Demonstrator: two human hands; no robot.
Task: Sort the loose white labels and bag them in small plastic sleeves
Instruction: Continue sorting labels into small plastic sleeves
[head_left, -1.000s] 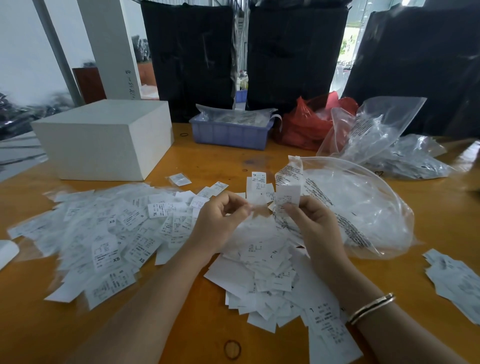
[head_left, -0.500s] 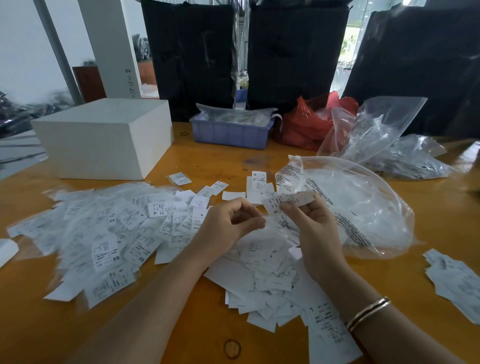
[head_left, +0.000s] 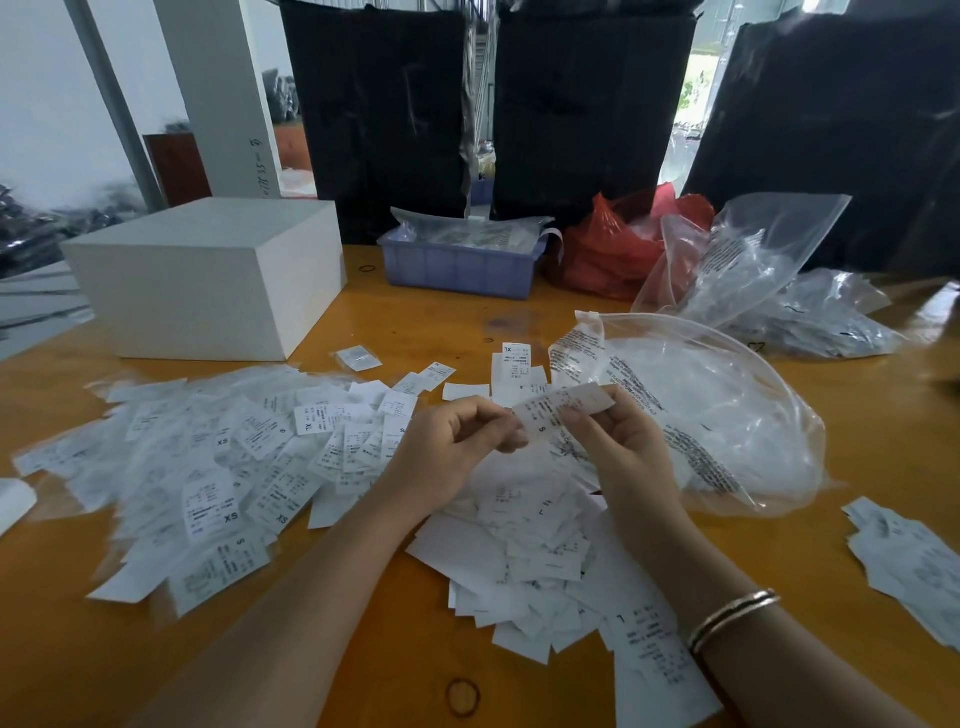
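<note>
Loose white labels (head_left: 535, 551) lie heaped on the wooden table in front of me. To the left spreads a wide pile of labels in small clear sleeves (head_left: 208, 467), printed XS, S and XL. My right hand (head_left: 618, 441) pinches a thin stack of white labels (head_left: 561, 408) marked S, held nearly flat above the heap. My left hand (head_left: 457, 447) has its fingers curled, and its fingertips touch the stack's left end. A large clear bag (head_left: 727, 415) of plastic sleeves lies open just right of my hands.
A white box (head_left: 208, 280) stands at the back left. Behind are a blue tray (head_left: 457, 265), a red bag (head_left: 613, 244) and more clear bags (head_left: 769, 270). Another small label pile (head_left: 909, 561) lies at the right edge. A rubber band (head_left: 462, 696) lies near the front.
The label stack in my right hand has tipped from upright to nearly flat and come lower. My left hand has moved right until its fingertips meet the stack.
</note>
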